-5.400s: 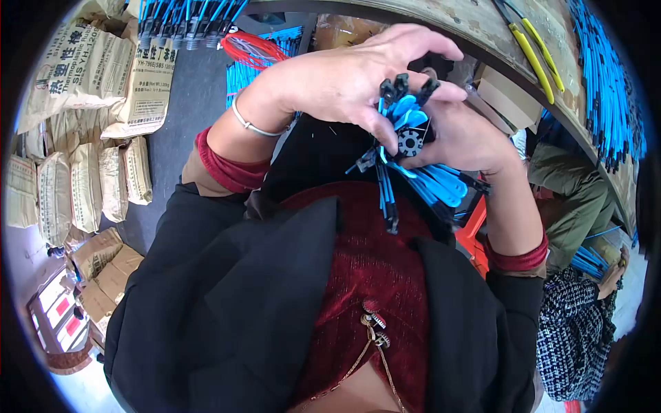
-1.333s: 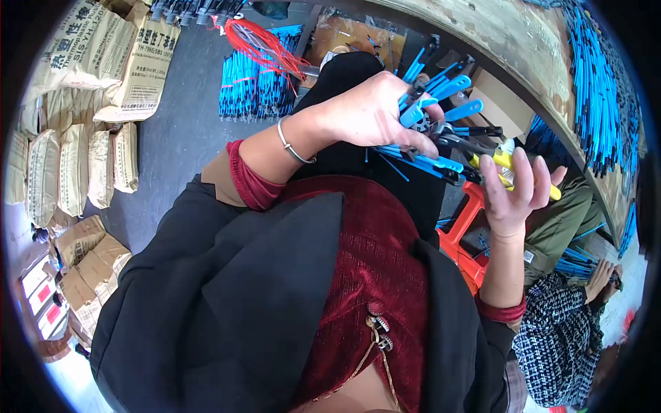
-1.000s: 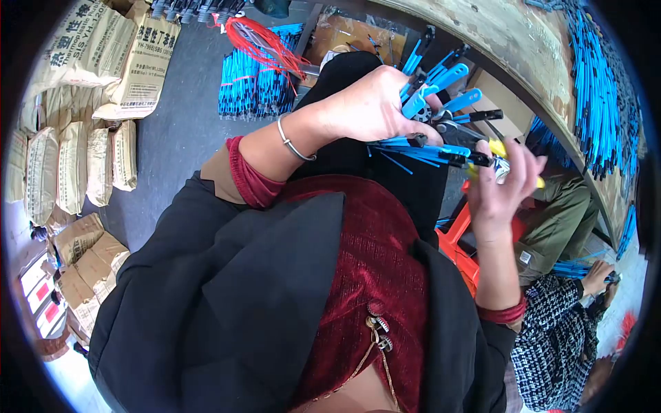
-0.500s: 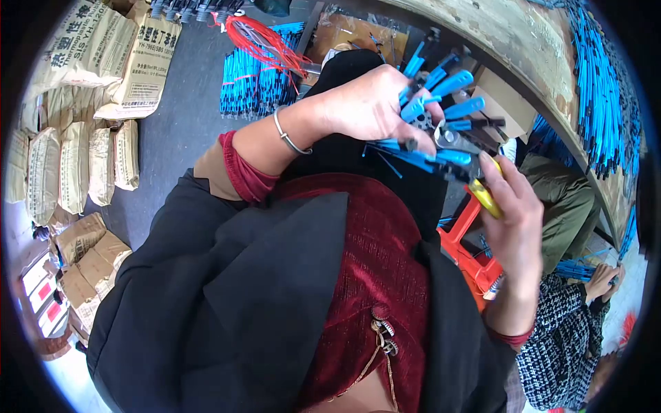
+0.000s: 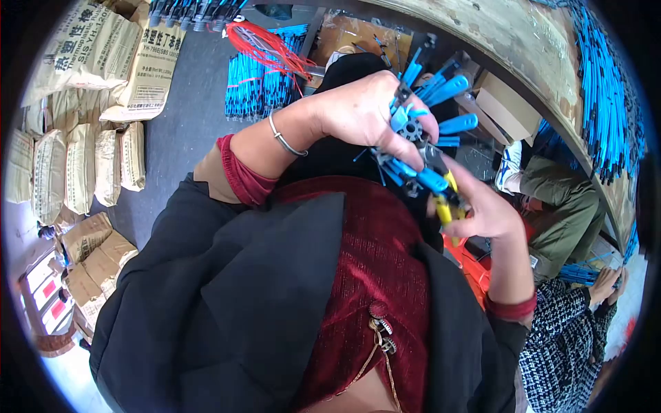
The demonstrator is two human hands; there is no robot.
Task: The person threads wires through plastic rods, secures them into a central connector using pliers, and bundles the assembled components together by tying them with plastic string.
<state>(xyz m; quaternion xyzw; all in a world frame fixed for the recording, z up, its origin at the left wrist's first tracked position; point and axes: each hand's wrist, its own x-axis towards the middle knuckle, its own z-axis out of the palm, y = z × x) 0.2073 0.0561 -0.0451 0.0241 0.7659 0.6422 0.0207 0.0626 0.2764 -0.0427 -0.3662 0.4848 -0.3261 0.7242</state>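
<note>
My left hand is closed round a spoked assembly of blue and black pieces. Its dark round hub with holes shows by my thumb, and the blue arms stick out on several sides. In my right hand is a pair of pliers with yellow handles. Their metal head is right at the hub's near side, partly hidden by the blue pieces. Whether the jaws grip anything cannot be made out. The right fingers are slightly blurred.
Bundled blue rods and a red wire coil lie beyond my left arm. A wooden bench bears more blue rods. At right are a co-worker's hands and a red stool. Paper sacks stand left.
My right hand and the pliers have moved left and down, closer to my body. The assembly has turned in my left hand, so its hub faces up more plainly.
</note>
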